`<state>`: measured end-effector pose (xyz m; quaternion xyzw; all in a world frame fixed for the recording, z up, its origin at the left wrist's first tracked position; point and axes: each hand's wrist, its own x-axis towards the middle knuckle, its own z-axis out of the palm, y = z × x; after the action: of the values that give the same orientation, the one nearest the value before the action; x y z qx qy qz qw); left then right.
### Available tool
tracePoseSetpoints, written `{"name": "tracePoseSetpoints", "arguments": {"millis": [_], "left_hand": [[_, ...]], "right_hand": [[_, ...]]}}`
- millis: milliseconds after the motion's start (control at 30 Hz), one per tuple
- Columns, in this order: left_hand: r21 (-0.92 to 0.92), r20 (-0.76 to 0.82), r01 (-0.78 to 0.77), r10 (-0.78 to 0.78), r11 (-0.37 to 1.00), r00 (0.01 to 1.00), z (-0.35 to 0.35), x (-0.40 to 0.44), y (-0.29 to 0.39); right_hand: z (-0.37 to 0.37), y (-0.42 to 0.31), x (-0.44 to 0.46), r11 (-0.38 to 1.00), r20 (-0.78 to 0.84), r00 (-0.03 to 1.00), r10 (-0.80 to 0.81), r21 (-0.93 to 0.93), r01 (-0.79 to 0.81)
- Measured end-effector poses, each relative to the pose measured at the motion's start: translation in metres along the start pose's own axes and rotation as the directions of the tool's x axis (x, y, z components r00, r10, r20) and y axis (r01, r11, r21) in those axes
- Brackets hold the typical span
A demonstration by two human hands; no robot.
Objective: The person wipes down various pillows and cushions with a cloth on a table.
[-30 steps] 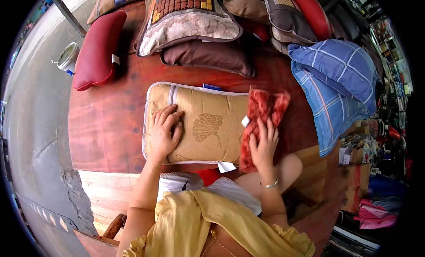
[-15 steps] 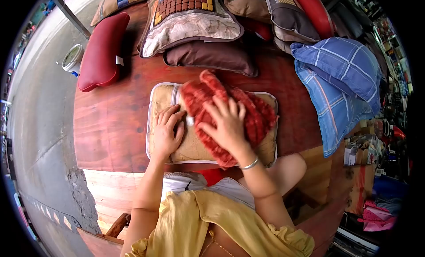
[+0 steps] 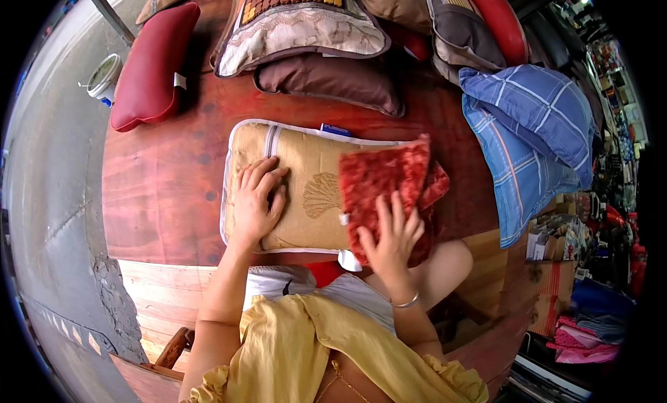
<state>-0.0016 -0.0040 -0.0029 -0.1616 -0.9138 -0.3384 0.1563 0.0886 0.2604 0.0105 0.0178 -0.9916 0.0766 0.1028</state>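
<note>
A tan pillow (image 3: 306, 146) with white piping and a brown leaf pattern lies flat before me. My left hand (image 3: 258, 198) rests on its left part, fingers spread, near a zipper strip. A fuzzy red cloth (image 3: 379, 174) covers the pillow's right part and hangs past its edge. On the lower part of this cloth lies my right hand (image 3: 392, 240), fingers apart and palm down. A silver bracelet circles the right wrist. The pillow's right end is hidden under the cloth.
The reddish wooden table (image 3: 160, 194) bears a red bolster (image 3: 154, 66) at back left, a dark brown pillow (image 3: 330, 83) and a beaded pillow (image 3: 299, 35) at the back, and blue checked pillows (image 3: 531, 118) at right. A white bucket (image 3: 104, 78) stands beyond the left edge.
The red cloth swept left over the pillow's middle, then back to its right part, with my right hand on it. My left hand has stayed in place on the pillow.
</note>
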Motion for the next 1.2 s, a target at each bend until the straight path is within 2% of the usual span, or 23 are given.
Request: {"name": "tracePoseSetpoints", "arguments": {"millis": [133, 267, 367, 467, 600, 667, 733, 800, 933, 1000, 1133, 1200], "left_hand": [[-0.010, 0.009, 0.006, -0.006, 1.000, 1.000, -0.001, 0.001, 0.001], [0.030, 0.010, 0.029, -0.029, 0.999, 1.000, 0.001, -0.001, -0.001], [0.007, 0.002, 0.007, -0.007, 1.000, 1.000, -0.001, 0.000, 0.002], [-0.014, 0.001, 0.007, -0.007, 1.000, 1.000, 0.001, -0.002, -0.001], [-0.016, 0.005, 0.019, -0.019, 1.000, 1.000, 0.000, -0.001, 0.000], [-0.003, 0.012, 0.015, -0.015, 1.000, 1.000, 0.000, -0.001, 0.000], [-0.003, 0.012, 0.014, -0.014, 1.000, 1.000, 0.001, -0.001, -0.001], [-0.003, 0.015, 0.009, -0.009, 1.000, 1.000, 0.001, 0.000, -0.001], [0.011, 0.017, 0.003, -0.003, 1.000, 1.000, -0.001, 0.001, 0.001], [0.008, 0.014, 0.001, -0.001, 1.000, 1.000, 0.000, 0.002, 0.002], [0.006, 0.006, 0.009, -0.009, 1.000, 1.000, 0.000, 0.001, 0.002], [0.006, 0.005, 0.001, -0.001, 1.000, 1.000, 0.001, 0.000, 0.003]], "right_hand": [[0.006, -0.044, 0.015, 0.971, -0.004, 0.977, -0.214, 0.107, 0.214], [0.010, -0.055, 0.063, 0.938, 0.017, 0.953, -0.301, 0.188, 0.293], [0.014, -0.029, 0.095, 0.948, -0.009, 0.968, -0.250, 0.201, 0.247], [0.013, 0.017, 0.101, 0.987, 0.012, 0.996, -0.085, 0.136, 0.083], [0.002, 0.059, 0.065, 0.968, 0.005, 0.993, 0.114, 0.225, -0.112], [-0.001, 0.056, 0.040, 0.975, -0.023, 0.995, 0.095, 0.203, -0.088], [-0.006, 0.033, 0.020, 0.994, -0.015, 0.998, 0.064, 0.091, -0.062], [-0.004, 0.007, 0.009, 0.999, -0.012, 1.000, -0.020, 0.026, 0.021], [0.005, -0.039, 0.022, 0.962, -0.017, 0.972, -0.233, 0.145, 0.233], [0.006, -0.048, 0.045, 0.947, 0.005, 0.961, -0.278, 0.172, 0.273], [0.017, -0.032, 0.087, 0.924, 0.010, 0.955, -0.296, 0.257, 0.283], [0.019, -0.005, 0.099, 0.927, -0.009, 0.972, -0.233, 0.302, 0.225]]}}
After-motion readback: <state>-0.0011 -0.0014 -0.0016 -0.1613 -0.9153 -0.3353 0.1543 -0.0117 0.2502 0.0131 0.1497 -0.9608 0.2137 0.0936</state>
